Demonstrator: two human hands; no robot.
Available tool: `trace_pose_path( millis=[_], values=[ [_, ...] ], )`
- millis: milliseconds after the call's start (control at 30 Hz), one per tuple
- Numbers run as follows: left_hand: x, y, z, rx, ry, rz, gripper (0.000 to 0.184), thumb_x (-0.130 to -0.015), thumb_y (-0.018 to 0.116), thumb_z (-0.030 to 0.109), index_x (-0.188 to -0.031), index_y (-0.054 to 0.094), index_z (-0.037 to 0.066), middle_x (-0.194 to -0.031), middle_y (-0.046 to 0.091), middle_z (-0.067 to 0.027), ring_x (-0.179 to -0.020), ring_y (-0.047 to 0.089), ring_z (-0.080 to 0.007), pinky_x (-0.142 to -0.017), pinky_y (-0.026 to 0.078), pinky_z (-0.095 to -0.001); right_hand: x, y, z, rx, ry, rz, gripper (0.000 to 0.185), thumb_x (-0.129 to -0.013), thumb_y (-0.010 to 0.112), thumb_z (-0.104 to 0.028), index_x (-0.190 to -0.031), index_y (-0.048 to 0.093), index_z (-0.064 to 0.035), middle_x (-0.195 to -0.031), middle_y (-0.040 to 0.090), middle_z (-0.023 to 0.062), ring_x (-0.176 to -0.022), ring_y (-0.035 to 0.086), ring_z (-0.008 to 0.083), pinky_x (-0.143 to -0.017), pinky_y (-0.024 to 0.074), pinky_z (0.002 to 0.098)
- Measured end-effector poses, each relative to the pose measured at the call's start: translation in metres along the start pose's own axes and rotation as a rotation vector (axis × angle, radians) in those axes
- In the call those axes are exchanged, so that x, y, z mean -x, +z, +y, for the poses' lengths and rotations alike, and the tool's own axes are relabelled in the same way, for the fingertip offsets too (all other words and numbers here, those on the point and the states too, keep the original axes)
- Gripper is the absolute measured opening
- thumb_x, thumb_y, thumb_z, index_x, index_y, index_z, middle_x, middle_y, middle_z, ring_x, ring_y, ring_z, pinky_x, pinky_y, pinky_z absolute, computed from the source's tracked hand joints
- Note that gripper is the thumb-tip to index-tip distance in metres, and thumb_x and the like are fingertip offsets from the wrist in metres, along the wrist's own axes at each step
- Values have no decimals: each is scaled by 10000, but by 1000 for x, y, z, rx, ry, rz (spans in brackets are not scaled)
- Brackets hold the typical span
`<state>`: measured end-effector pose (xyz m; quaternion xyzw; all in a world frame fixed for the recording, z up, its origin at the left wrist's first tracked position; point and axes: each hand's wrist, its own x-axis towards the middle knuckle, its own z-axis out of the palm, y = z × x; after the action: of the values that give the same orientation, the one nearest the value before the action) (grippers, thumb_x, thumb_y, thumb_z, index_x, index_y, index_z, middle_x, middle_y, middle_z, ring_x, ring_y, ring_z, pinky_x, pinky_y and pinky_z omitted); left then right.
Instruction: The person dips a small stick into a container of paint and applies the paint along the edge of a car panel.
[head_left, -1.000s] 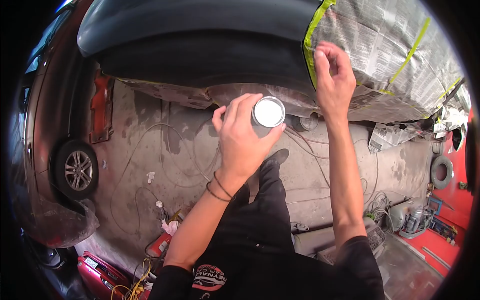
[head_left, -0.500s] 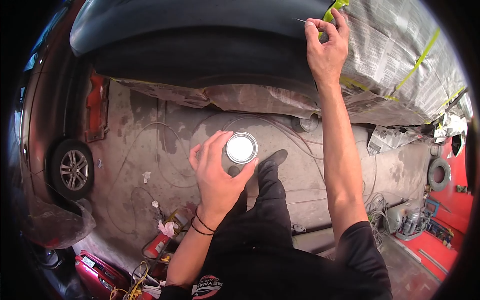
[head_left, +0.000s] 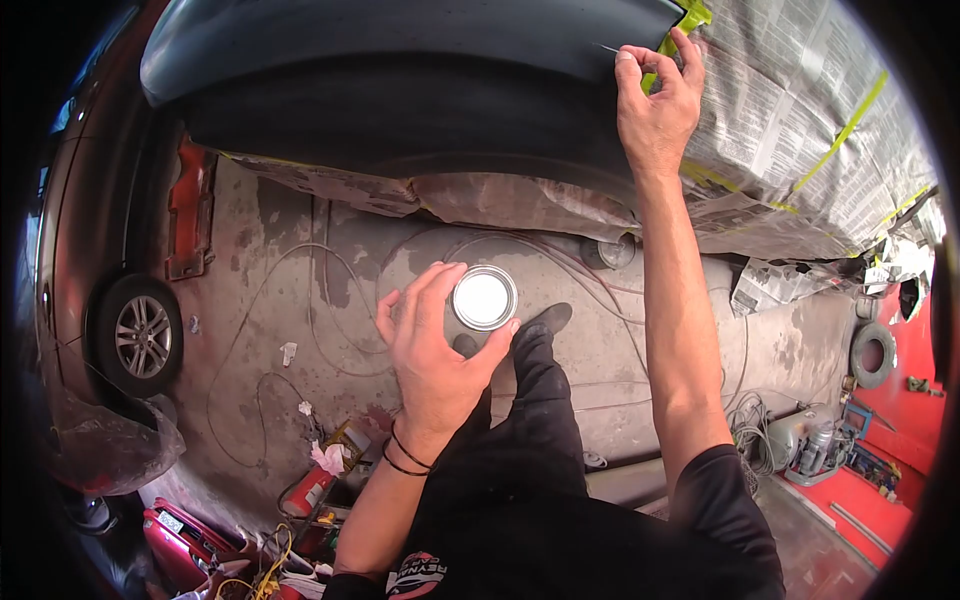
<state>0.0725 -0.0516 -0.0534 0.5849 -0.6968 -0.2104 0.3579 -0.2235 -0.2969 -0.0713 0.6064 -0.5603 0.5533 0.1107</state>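
My left hand (head_left: 435, 355) is wrapped round the side of a small round metal can (head_left: 511, 300), thumb on one side and fingers on the other. Bright white shows inside its rim; whether that is liquid I cannot make out. High up, my right hand (head_left: 660, 115) pinches a thin, needle-like tool (head_left: 606, 48) between thumb and forefinger, its tip pointing left. It hovers over the right end of a dark car panel (head_left: 400, 85). Beside this hand, yellow-green masking tape (head_left: 695, 14) edges the newspaper masking (head_left: 765, 120).
Hoses (head_left: 590, 282) curl over the concrete floor (head_left: 280, 300). At the left stands another car with its wheel (head_left: 143, 335). A compressor (head_left: 808, 440) and a loose tire (head_left: 873, 352) lie at the right. A pot (head_left: 612, 250) sits below the masked car.
The view has shifted slightly, with the panel edge a little lower. Both hands keep their grips on the can and the thin tool; the right hand sits slightly lower and further right.
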Motion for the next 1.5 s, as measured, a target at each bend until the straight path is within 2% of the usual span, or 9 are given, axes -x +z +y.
trace_pose_path(
  millis=[167, 467, 567, 900, 933, 1033, 1267, 1367, 1500],
  values=[
    [-3, -2, 0, -22, 25, 25, 774, -782, 1030, 181, -1463, 682, 64, -1456, 739, -136, -1354, 691, -337, -1221, 406, -518, 0, 0, 1, 16, -28, -7, 164, -1019, 870, -273, -1089, 901, -128, -1674, 609, 219, -1652, 456, 445, -1356, 369, 550],
    [-4, -3, -2, -21, 24, 21, 776, -784, 1030, 183, -1466, 679, 61, -1461, 733, -143, -1370, 682, -345, -1218, 409, -520, 0, 0, -2, 4, 8, -2, 156, -1022, 857, -253, -1084, 895, -115, -1671, 612, 205, -1640, 481, 411, -1349, 383, 530],
    [-1, -4, -5, -3, 9, 16, 760, -827, 1009, 244, -1480, 665, 63, -1430, 739, -120, -1406, 677, -305, -1243, 358, -580, 0, -7, -4, -53, 57, -19, 157, -1022, 850, -239, -1084, 891, -101, -1673, 608, 190, -1631, 496, 387, -1339, 398, 513],
    [2, -12, -3, -16, 52, 41, 775, -777, 1039, 171, -1456, 688, 43, -1457, 743, -141, -1387, 678, -356, -1229, 421, -520, -2, -38, 9, -436, 203, 27, 143, -1082, 801, -146, -1139, 860, -28, -1718, 533, 174, -1601, 542, 333, -1293, 479, 451],
    [2, -12, -2, -19, 56, 38, 776, -775, 1041, 169, -1455, 688, 42, -1456, 744, -140, -1389, 677, -357, -1228, 425, -518, 0, -47, 13, -299, 162, -7, 141, -1102, 785, -118, -1163, 843, -4, -1734, 502, 173, -1609, 533, 331, -1289, 489, 429],
    [5, -11, 1, -26, 63, 28, 774, -773, 1042, 166, -1452, 692, 42, -1458, 745, -138, -1389, 678, -360, -1222, 436, -514, 14, -59, 11, -351, 192, 53, 136, -1034, 821, -158, -1122, 859, -62, -1619, 641, 197, -1542, 590, 310, -1258, 480, 457],
    [8, 0, 12, -9, 98, 1, 768, -770, 1042, 161, -1446, 696, 45, -1450, 748, -141, -1376, 682, -357, -1216, 449, -505, 54, -94, 9, -219, 214, 21, 119, -1052, 794, -136, -1103, 831, -36, -1525, 724, 189, -1412, 689, 306, -1203, 516, 443],
    [11, 10, 11, 28, 81, -15, 758, -818, 1020, 240, -1472, 681, 63, -1451, 740, -112, -1426, 672, -288, -1260, 346, -545, 61, -110, 6, -211, 213, -27, 124, -1077, 769, -109, -1165, 792, -25, -1476, 764, 161, -1364, 713, 292, -1177, 532, 433],
    [9, 32, 11, 19, 76, -9, 760, -774, 1034, 170, -1446, 698, 54, -1423, 753, -142, -1357, 691, -337, -1222, 426, -491, 54, -112, 17, -196, 104, -78, 119, -1091, 750, -79, -1194, 745, -21, -1451, 785, 146, -1381, 718, 304, -1189, 538, 439]
  ],
)
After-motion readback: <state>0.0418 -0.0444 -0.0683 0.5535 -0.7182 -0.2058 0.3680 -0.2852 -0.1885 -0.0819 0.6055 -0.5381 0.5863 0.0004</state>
